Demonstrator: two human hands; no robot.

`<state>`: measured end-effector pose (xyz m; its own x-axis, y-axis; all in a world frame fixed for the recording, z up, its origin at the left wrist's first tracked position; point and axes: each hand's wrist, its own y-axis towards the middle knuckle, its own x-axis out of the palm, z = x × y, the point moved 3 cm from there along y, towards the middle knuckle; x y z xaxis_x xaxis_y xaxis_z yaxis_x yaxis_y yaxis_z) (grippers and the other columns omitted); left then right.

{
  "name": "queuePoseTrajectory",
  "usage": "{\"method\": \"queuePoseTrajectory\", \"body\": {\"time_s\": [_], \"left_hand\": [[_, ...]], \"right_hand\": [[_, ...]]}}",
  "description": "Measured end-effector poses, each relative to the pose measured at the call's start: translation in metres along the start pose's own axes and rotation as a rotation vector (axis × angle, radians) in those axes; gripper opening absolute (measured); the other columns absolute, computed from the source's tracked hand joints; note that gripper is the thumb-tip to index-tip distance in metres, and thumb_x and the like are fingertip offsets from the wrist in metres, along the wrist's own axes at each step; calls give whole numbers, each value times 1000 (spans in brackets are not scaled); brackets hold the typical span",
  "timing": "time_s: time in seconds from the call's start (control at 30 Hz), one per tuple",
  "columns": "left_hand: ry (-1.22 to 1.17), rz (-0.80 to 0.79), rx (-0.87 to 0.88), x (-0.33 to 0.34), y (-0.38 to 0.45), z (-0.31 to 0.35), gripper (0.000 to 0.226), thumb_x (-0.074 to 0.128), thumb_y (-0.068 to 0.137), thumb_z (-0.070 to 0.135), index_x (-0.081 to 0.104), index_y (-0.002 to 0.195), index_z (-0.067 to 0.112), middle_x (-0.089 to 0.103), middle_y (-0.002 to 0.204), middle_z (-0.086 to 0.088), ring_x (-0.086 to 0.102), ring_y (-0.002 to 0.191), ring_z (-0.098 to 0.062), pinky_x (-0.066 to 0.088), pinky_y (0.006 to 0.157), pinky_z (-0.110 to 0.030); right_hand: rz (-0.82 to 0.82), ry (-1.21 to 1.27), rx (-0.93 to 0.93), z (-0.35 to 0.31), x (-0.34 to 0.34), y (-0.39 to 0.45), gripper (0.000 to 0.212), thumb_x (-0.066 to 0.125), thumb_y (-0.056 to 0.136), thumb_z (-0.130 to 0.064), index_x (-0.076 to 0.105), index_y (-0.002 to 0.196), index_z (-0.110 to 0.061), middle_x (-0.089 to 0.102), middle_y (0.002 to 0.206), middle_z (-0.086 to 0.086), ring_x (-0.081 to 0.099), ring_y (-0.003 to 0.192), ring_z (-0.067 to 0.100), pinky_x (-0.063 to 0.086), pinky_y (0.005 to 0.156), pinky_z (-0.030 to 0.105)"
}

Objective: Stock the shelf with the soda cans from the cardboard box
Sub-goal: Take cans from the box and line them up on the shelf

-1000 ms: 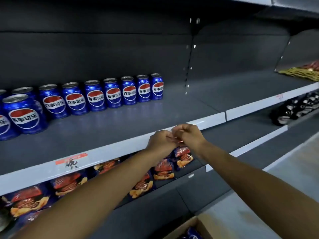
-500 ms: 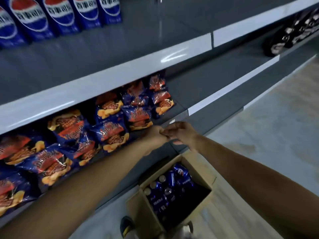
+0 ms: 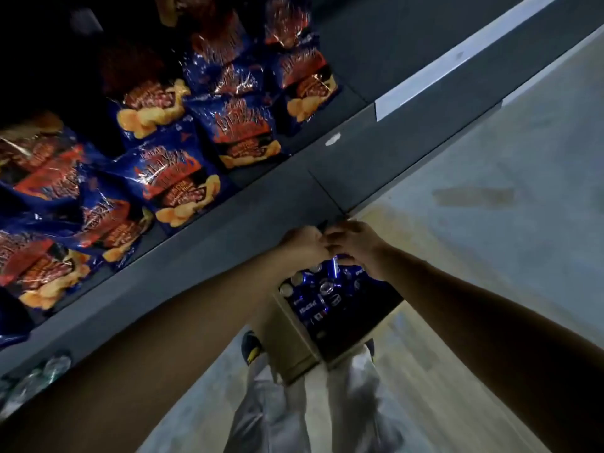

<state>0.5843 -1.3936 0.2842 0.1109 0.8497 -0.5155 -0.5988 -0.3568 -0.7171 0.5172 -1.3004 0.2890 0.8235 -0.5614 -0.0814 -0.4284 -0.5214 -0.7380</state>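
Looking steeply down from my feed: blue-and-orange snack bags (image 3: 183, 132) crowd the lower shelf (image 3: 228, 220) at upper left, several overlapping, the ones further back lost in shadow. The shelf's dark front lip runs diagonally across the view, with a white price strip (image 3: 457, 60) on the next section at upper right. A few clear bottles (image 3: 49, 367) show at the far left edge, blurred. Grey floor (image 3: 490, 191) fills the right side. The cardboard box (image 3: 287, 341) sits open on the floor just beside the shelf base, between the person's light trouser legs (image 3: 353, 403), with a dark shoe (image 3: 250, 346) next to its left wall. Blue soda cans (image 3: 322, 295) lie inside the box, some upright with silver tops showing, some on their sides; the right part of the box is dark. Both forearms reach in over the box and partly cover its far end. Left hand (image 3: 304, 245) and right hand (image 3: 354, 245) meet above the box's far edge, fingers curled, fingertips touching each other. I cannot tell whether they pinch anything between them. Neither hand touches a can.
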Motion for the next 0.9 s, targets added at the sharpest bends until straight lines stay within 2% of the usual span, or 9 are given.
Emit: {"method": "queuePoseTrajectory", "body": {"time_s": [0.07, 0.13, 0.3, 0.37, 0.43, 0.5, 0.7, 0.8, 0.9], "left_hand": [[20, -17, -22, 12, 14, -11, 40, 60, 89, 37, 58, 82, -2, 42, 64, -8, 43, 70, -22, 34, 59, -28], [20, -41, -45, 26, 29, -25, 29, 61, 86, 29, 62, 82, 0, 50, 70, -15, 51, 73, -30, 39, 62, -34], [3, -75, -114, 68, 72, -69, 24, 60, 88, 19, 51, 66, 18, 50, 66, 2, 56, 76, -19, 39, 59, -24], [3, -82, -136, 87, 89, -86, 11, 61, 88, 21, 65, 85, 12, 61, 82, -4, 63, 90, -23, 48, 70, -26], [33, -84, -157, 106, 106, -103, 28, 63, 88, 23, 64, 110, 6, 63, 109, -9, 61, 103, -25, 50, 82, -30], [45, -92, -152, 124, 122, -119, 33, 62, 89, 20, 59, 118, 5, 61, 117, -10, 58, 106, -25, 44, 77, -26], [54, -99, -198, 175, 170, -172, 42, 66, 85, 23, 54, 116, -3, 60, 115, -22, 59, 104, -34, 47, 79, -33], [96, -106, -213, 194, 189, -190, 28, 66, 84, 23, 53, 105, 9, 60, 108, -12, 58, 96, -26, 44, 72, -29], [149, -112, -226, 212, 207, -205, 39, 68, 83, 22, 50, 116, 12, 57, 117, -8, 56, 103, -25, 41, 76, -29]], "right_hand": [[-25, 3, 28, 19, 1, 14, 24, 43, 99, -6, 55, 120, -4, 63, 107, 4, 63, 92, 16, 51, 83, 33], [-27, -26, 55, 41, 1, 31, 26, 43, 99, -8, 57, 121, -9, 61, 117, 3, 59, 110, 20, 50, 94, 39], [31, 14, 191, 112, 3, 72, 12, 54, 95, -16, 63, 100, -21, 63, 100, 7, 60, 96, 20, 49, 77, 31], [29, 24, 238, 138, 3, 83, 16, 54, 94, -16, 65, 105, -18, 62, 98, 6, 58, 95, 18, 47, 75, 30], [13, 28, 274, 164, 4, 94, 22, 54, 94, -14, 63, 115, -13, 60, 100, 4, 56, 98, 18, 47, 70, 27], [-1, 33, 307, 187, 3, 106, 22, 54, 94, -13, 62, 114, -14, 60, 103, 7, 55, 99, 18, 46, 66, 25], [17, 51, 364, 246, -1, 153, 21, 59, 91, -18, 60, 111, -12, 62, 116, 14, 60, 106, 23, 50, 76, 30], [18, 42, 385, 270, 0, 175, 27, 60, 91, -20, 60, 116, -10, 62, 117, 14, 58, 111, 25, 50, 83, 34], [10, 20, 403, 293, 1, 194, 27, 61, 90, -23, 62, 115, -12, 62, 113, 11, 59, 106, 24, 50, 79, 31]]}}
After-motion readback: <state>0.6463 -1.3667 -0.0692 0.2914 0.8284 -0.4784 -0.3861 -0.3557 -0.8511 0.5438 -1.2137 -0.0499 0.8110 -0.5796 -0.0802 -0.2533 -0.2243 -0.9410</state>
